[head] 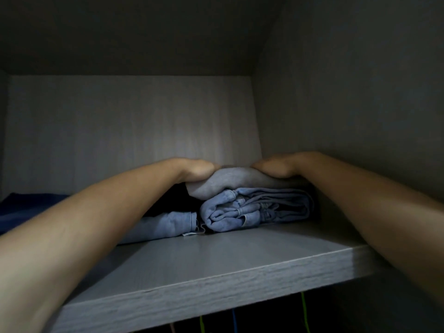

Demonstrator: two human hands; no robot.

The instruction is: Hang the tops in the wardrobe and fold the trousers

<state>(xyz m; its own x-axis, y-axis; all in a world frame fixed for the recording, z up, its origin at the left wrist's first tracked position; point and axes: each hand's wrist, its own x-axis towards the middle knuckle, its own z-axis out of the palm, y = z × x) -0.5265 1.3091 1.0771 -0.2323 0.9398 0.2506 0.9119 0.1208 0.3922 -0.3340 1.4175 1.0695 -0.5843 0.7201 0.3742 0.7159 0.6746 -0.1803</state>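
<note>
**Stacking folded trousers on the shelf**

Both hands lay palm-down on a folded grey garment [230, 183], the left hand [199, 170] at its left end and the right hand [276, 168] at its right. Their fingers reached over the far side, so whether they were flat or curled round the cloth could not be told. The grey piece sat on folded blue jeans [259, 210] on the wardrobe shelf [216, 260], near the right wall. This looked like placing a folded pair. Next, the hands would need to draw back without dragging the stack.
</note>
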